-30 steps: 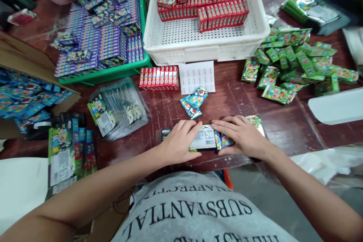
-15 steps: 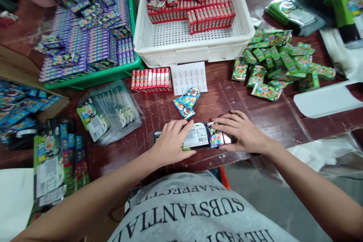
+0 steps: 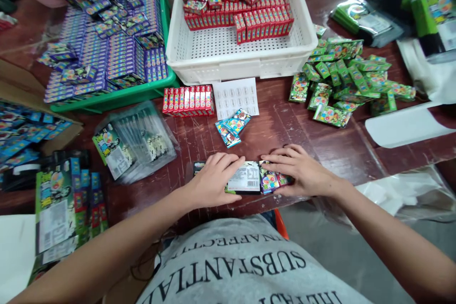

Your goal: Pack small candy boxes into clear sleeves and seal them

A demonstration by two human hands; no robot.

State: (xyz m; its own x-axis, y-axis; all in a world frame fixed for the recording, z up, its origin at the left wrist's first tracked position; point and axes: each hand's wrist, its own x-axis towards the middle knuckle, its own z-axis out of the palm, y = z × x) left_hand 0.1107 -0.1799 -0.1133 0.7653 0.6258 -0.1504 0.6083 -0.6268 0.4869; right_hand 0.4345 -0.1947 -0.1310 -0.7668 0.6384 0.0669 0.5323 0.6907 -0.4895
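Two bare hands span a row of printed packs at the near edge of the bench (image 3: 281,128), lower centre of the frame. The left hand (image 3: 209,180) clasps a dark pack with a barcode label (image 3: 246,178), thumb at the near side and fingers over the far one; the right hand (image 3: 303,172) closes the same way over a purple packet (image 3: 269,181) and a red packet (image 3: 285,179) at the dark pack's right end. Uneven pressure from either side could make the small packets buckle upward or skew out of line, and a slip toward the body might send one off the nearby edge. A wide reach by the fingers could also nudge the two loose blue packets (image 3: 239,120), which lie just beyond, partly over a sheet of round stickers (image 3: 233,95). Compared with a second earlier, the gap between the hands looks slightly wider, the blue strip beside the barcode label no longer shows, and the green print past the right hand has gone from sight; the blue packets keep their spot.
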